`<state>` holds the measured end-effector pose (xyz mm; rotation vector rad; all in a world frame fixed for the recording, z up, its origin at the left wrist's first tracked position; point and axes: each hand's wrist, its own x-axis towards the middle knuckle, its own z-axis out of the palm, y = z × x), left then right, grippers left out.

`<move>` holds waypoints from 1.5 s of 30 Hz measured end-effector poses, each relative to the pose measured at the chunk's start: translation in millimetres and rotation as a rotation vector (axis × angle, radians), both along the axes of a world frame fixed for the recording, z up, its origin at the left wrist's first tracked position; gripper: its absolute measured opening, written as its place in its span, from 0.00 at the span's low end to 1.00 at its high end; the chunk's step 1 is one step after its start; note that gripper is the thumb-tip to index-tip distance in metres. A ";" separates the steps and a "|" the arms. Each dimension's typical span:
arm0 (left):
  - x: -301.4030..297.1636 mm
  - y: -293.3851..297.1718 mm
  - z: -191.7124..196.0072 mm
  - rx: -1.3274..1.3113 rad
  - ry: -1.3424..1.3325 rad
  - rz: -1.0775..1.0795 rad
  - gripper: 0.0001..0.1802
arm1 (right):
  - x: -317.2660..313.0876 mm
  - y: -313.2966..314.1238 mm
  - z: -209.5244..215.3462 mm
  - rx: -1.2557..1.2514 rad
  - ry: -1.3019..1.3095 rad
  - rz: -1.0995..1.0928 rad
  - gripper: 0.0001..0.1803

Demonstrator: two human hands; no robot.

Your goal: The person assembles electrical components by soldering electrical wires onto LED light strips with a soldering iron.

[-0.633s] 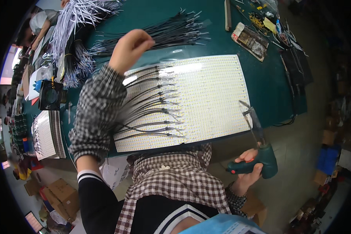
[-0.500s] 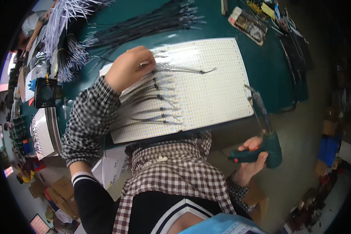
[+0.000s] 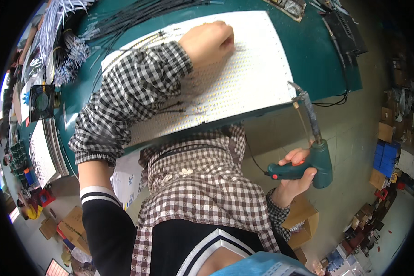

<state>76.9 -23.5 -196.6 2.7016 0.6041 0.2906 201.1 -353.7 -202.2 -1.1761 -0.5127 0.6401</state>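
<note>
A white LED panel (image 3: 257, 64), dotted with rows of small yellow chips, lies on the green table in front of me. My left hand (image 3: 211, 43) is over its upper middle, fingers curled down; whatever they pinch is hidden beneath them. Short black cables (image 3: 175, 110) with thin wire ends rest on the panel, partly covered by my checked sleeve. Out past the table's near edge, my right hand (image 3: 295, 183) grips a green soldering gun (image 3: 323, 165) by its handle. The gun's metal tip and feed tube point up beside the panel's right corner.
Bundles of black and white wires (image 3: 69, 50) lie at the far left, near a small black fan (image 3: 42, 102). A stack of panels (image 3: 48, 152) stands at the left. Tools and a black holder (image 3: 345, 34) sit at the far right. A cardboard box (image 3: 303, 221) is on the floor.
My left hand has moved right across the panel, away from the row of cables. The view has shifted, so the panel sits higher. My right hand still holds the soldering gun in nearly the same place.
</note>
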 end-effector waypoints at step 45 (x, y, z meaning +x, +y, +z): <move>-85.9 -142.4 19.0 -0.280 -0.283 0.369 0.06 | -28.2 -24.2 17.3 -0.259 0.133 0.419 0.27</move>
